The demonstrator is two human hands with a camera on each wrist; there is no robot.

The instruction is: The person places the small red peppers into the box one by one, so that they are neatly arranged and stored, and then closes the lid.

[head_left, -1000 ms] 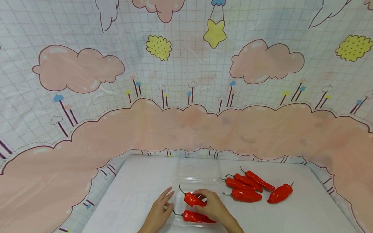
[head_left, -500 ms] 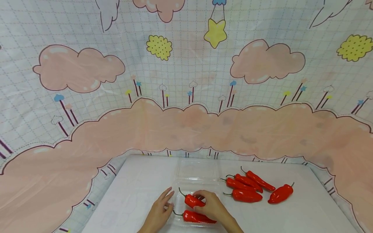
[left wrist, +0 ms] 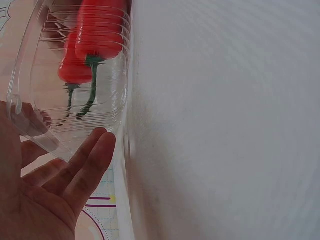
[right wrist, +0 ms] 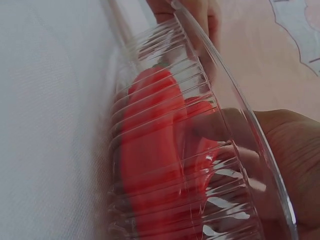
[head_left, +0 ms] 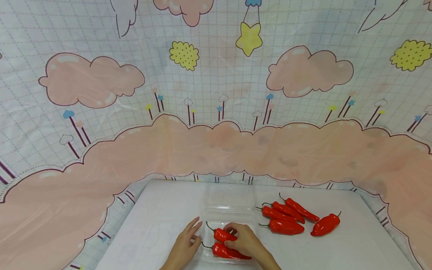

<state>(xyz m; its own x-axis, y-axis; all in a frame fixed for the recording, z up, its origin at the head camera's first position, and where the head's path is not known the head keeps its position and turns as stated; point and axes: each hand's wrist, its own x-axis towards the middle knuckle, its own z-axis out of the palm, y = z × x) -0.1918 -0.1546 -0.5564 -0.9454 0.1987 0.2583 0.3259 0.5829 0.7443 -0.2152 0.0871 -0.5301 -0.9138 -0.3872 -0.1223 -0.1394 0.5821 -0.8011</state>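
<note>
"What is held, and where?"

"One red pepper [head_left: 222, 235] is held inside a clear plastic box [head_left: 233, 217], pinched by the fingers of the right hand [head_left: 244, 240], the nearer hand. Its body is extended leftward from those fingers, with its stem pointed left and slightly away; its tip is hidden by the hand."

"And the left hand?"

"The left hand [head_left: 183, 243] is placed at the box's left side, fingers extended, nothing grasped; whether the wall is touched cannot be told."

"What room is left?"

"A second pepper [head_left: 227, 251] is laid on the near side, almost parallel, with little gap seen between; a bare strip is left toward the far wall. Whether the held pepper is rested on the box floor cannot be told. The lid [head_left: 229, 197] is laid back beyond. All is carried by a white counter [head_left: 152, 213], with five loose peppers [head_left: 286, 227] spread to the right and a cloud-patterned cloth [head_left: 216, 150] hung behind."
</note>
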